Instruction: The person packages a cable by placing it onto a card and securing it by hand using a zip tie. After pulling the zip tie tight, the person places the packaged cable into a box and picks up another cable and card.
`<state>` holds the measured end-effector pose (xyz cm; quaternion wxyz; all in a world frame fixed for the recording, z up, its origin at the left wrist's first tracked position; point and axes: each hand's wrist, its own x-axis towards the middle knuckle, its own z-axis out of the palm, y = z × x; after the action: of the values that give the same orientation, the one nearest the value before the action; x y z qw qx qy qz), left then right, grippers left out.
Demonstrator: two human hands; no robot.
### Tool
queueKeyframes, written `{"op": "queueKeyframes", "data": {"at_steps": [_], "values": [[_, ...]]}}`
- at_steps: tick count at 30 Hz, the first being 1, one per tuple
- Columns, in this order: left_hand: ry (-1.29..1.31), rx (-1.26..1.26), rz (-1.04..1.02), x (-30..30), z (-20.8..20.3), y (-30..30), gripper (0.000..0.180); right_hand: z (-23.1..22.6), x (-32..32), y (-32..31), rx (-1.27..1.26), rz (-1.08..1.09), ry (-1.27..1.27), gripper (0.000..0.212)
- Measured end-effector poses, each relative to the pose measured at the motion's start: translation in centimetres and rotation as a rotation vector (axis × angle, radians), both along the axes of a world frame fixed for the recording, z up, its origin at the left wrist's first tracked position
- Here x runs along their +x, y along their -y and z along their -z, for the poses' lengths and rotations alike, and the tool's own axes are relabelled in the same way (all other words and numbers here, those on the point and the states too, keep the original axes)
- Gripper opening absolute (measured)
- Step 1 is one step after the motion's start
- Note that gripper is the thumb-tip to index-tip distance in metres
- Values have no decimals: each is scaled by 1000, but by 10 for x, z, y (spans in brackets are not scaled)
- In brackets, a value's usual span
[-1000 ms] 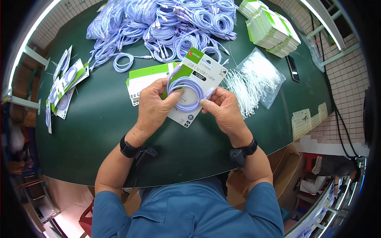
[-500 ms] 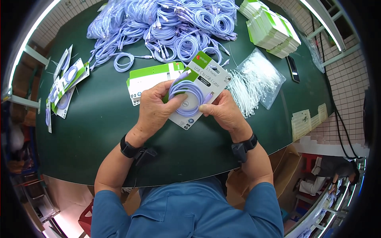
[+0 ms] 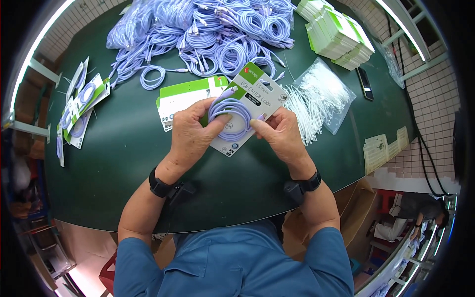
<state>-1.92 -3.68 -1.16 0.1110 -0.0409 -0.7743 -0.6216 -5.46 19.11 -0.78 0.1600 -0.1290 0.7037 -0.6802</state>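
A coiled lilac USB cable lies against a white and green backing card, held up tilted over the table. My left hand grips the card's left side, its thumb pressing inside the coil. On the other side my right hand pinches the coil's right edge near a connector, thumb on top; its fingers behind the card are partly hidden. Just beyond my left hand lies a stack of flat backing cards. White cable ties spill from a clear bag to the right of the card.
A large heap of lilac cables covers the far table. Cards with cables lie at the left. Bundled cards stand at the far right, near a black phone. Another person is at the lower right.
My right thumb has shifted up slightly along the coil's right side, now covering more of the connector there. The card and my left hand have moved only a little.
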Motion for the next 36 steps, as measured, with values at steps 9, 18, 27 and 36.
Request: {"op": "queueKeyframes", "data": {"at_steps": [9, 18, 27, 36], "values": [[-54, -115, 10, 4, 5, 0, 40, 1, -4, -5, -95, 9, 70, 38], [-449, -646, -7, 8, 1, 4, 49, -25, 0, -8, 354, 263, -1111, 51], [-594, -887, 69, 15, -4, 5, 51, -27, 5, -4, 447, -36, -1168, 35], [-717, -689, 140, 19, 0, 3, 41, -5, -3, -5, 313, -96, -1090, 28]]}}
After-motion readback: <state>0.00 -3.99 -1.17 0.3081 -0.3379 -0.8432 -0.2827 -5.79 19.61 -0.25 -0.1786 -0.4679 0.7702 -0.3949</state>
